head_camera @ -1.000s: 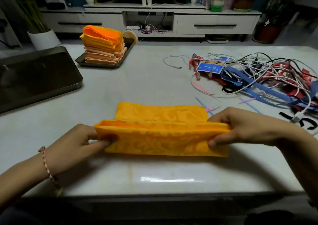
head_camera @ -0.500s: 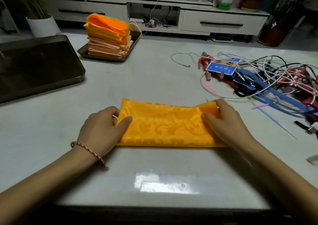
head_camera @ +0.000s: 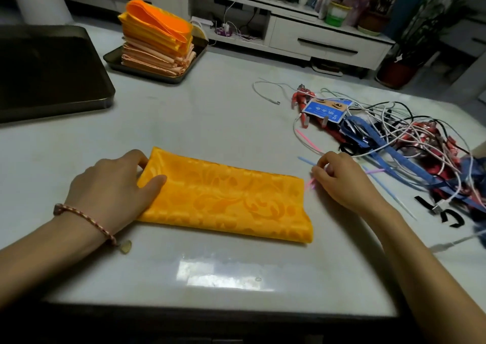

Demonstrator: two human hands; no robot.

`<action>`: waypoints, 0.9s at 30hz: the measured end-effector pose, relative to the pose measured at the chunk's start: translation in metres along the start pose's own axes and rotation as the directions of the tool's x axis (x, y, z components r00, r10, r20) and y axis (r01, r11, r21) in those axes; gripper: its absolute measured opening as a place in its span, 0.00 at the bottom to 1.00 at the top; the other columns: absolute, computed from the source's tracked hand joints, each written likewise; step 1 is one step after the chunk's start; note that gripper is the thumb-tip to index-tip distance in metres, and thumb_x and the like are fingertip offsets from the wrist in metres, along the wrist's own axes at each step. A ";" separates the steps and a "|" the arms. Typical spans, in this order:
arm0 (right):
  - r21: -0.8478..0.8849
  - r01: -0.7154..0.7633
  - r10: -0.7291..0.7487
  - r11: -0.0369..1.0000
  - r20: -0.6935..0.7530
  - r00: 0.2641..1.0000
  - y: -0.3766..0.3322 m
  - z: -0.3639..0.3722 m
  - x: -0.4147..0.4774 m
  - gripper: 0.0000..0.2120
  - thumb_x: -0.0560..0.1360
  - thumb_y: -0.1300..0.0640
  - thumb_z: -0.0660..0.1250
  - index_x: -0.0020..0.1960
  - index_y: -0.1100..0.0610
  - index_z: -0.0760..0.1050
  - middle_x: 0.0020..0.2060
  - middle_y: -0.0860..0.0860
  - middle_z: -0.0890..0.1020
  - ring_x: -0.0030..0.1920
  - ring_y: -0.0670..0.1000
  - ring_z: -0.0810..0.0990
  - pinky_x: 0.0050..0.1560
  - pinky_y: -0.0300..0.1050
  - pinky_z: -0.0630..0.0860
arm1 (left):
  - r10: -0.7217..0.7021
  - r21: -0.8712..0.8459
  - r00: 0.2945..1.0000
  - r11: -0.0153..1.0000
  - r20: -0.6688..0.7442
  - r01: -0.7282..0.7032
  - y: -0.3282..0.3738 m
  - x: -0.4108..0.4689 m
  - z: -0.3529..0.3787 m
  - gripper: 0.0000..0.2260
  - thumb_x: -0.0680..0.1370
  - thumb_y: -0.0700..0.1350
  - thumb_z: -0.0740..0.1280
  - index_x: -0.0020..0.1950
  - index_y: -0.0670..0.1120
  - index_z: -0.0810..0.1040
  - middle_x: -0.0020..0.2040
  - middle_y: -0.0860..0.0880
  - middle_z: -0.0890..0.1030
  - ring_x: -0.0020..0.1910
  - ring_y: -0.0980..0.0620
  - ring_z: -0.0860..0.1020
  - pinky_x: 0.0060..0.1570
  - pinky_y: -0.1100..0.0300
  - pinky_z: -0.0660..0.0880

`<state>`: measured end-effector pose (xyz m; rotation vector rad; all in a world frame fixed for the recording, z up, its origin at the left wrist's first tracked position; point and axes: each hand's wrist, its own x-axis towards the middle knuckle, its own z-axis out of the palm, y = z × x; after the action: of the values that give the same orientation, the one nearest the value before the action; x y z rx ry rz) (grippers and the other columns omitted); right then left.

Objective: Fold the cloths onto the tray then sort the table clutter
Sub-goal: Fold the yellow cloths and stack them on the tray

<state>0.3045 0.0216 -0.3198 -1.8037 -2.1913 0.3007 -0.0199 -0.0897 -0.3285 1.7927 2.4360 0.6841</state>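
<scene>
A yellow patterned cloth (head_camera: 226, 201) lies folded into a long strip on the white table, near its front edge. My left hand (head_camera: 113, 185) grips the strip's left end, thumb on top and fingers curled round the far edge. My right hand (head_camera: 342, 180) hovers just off the cloth's right end with loosely curled fingers and holds nothing; a pink stick (head_camera: 310, 184) lies by its fingertips. At the back left, a small dark tray (head_camera: 163, 79) carries a tall stack of folded orange and peach cloths (head_camera: 157, 41).
A large dark tray (head_camera: 52, 67) sits at the far left. A tangle of cables, blue straps and red items (head_camera: 394, 138) with a blue card (head_camera: 326, 109) covers the right side. Thin blue and pink sticks (head_camera: 305, 159) lie near my right hand. A white cable (head_camera: 265, 93) trails toward the middle.
The cloth was folded over away from me and laid flat. My right hand has let go of its right end and moved off to the right; my left hand still holds the left end.
</scene>
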 end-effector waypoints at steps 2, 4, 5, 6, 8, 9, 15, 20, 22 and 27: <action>-0.015 0.004 -0.005 1.000 -0.027 1.000 -0.002 -0.001 -0.001 0.05 0.78 0.55 0.61 0.51 0.55 0.73 0.50 0.56 0.74 0.44 0.51 0.72 0.42 0.44 0.63 | -0.021 -0.047 1.000 0.999 -0.014 0.020 -0.006 -0.002 -0.005 0.19 0.75 0.58 0.62 0.58 0.46 0.75 0.47 0.41 0.81 0.40 0.47 0.71 0.39 0.55 0.67; -0.024 0.040 -0.043 0.999 -0.113 0.993 -0.013 -0.005 -0.007 0.10 0.78 0.57 0.62 0.57 0.58 0.74 0.52 0.57 0.74 0.47 0.52 0.72 0.46 0.46 0.68 | -0.026 -0.064 1.000 0.998 -0.016 0.025 -0.008 -0.004 -0.006 0.18 0.76 0.58 0.61 0.56 0.46 0.75 0.45 0.42 0.80 0.40 0.47 0.71 0.39 0.56 0.67; 0.009 0.085 -0.082 0.996 -0.174 0.981 -0.021 -0.004 -0.014 0.11 0.77 0.58 0.62 0.59 0.59 0.74 0.52 0.57 0.74 0.48 0.52 0.73 0.49 0.48 0.71 | -0.024 -0.055 1.000 0.998 -0.010 0.023 -0.006 -0.004 -0.003 0.17 0.77 0.57 0.60 0.56 0.46 0.75 0.44 0.43 0.79 0.40 0.47 0.71 0.38 0.56 0.65; 0.062 0.171 -0.154 0.983 -0.221 0.963 -0.039 -0.006 -0.021 0.11 0.77 0.58 0.62 0.58 0.59 0.74 0.52 0.56 0.75 0.49 0.52 0.74 0.50 0.48 0.72 | -0.030 -0.038 0.999 0.999 -0.013 0.029 -0.007 -0.005 -0.007 0.17 0.77 0.57 0.59 0.56 0.45 0.75 0.42 0.45 0.77 0.40 0.48 0.70 0.37 0.57 0.64; 0.172 0.324 -0.291 0.930 -0.189 0.938 -0.071 -0.002 -0.037 0.11 0.79 0.57 0.60 0.59 0.57 0.74 0.53 0.52 0.77 0.50 0.48 0.74 0.53 0.41 0.70 | -0.015 0.026 1.000 1.000 0.007 0.015 0.001 -0.002 -0.002 0.18 0.78 0.57 0.58 0.57 0.45 0.74 0.42 0.45 0.76 0.41 0.47 0.71 0.37 0.57 0.64; 0.175 0.395 -0.377 0.902 -0.128 0.917 -0.087 0.004 -0.042 0.13 0.79 0.55 0.58 0.61 0.56 0.74 0.56 0.52 0.77 0.54 0.47 0.74 0.56 0.37 0.67 | -0.015 0.069 1.000 0.998 0.005 0.015 0.003 -0.002 -0.001 0.18 0.79 0.57 0.57 0.57 0.45 0.73 0.45 0.45 0.77 0.42 0.46 0.73 0.38 0.57 0.64; 0.007 0.395 -0.380 0.919 0.288 0.879 -0.137 0.030 -0.017 0.27 0.76 0.45 0.64 0.71 0.53 0.63 0.65 0.53 0.70 0.64 0.53 0.68 0.64 0.46 0.65 | -0.010 0.379 0.999 0.925 0.031 -0.002 0.008 -0.003 -0.001 0.24 0.79 0.61 0.53 0.61 0.43 0.70 0.59 0.44 0.71 0.58 0.44 0.71 0.51 0.54 0.67; 0.027 0.299 -0.267 0.954 0.526 0.807 -0.156 0.011 0.003 0.25 0.69 0.45 0.72 0.60 0.55 0.71 0.52 0.51 0.72 0.52 0.52 0.73 0.48 0.40 0.73 | 0.089 -0.290 0.994 0.955 0.058 -0.069 -0.005 0.005 -0.004 0.12 0.77 0.55 0.62 0.44 0.47 0.69 0.41 0.50 0.71 0.47 0.49 0.72 0.41 0.62 0.65; 0.113 0.268 -0.287 0.957 0.523 0.803 -0.162 0.007 0.003 0.25 0.70 0.47 0.72 0.61 0.56 0.71 0.56 0.52 0.74 0.55 0.53 0.74 0.53 0.44 0.76 | 0.130 -0.527 0.991 0.844 0.023 -0.099 -0.006 0.008 -0.013 0.11 0.77 0.52 0.64 0.44 0.45 0.70 0.38 0.50 0.73 0.39 0.53 0.71 0.33 0.67 0.64; 0.474 -0.025 -0.302 0.880 0.600 0.741 -0.173 -0.009 0.002 0.26 0.64 0.47 0.72 0.60 0.47 0.69 0.60 0.49 0.76 0.57 0.52 0.77 0.59 0.49 0.76 | -0.073 -0.832 0.989 0.536 0.126 0.145 -0.014 0.027 -0.046 0.10 0.75 0.55 0.65 0.46 0.49 0.74 0.42 0.48 0.78 0.40 0.53 0.76 0.33 0.62 0.70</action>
<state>0.1480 -0.0102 -0.2524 -1.3597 -2.3665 1.4917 -0.0545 -0.0828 -0.2856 1.1877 1.6090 1.4212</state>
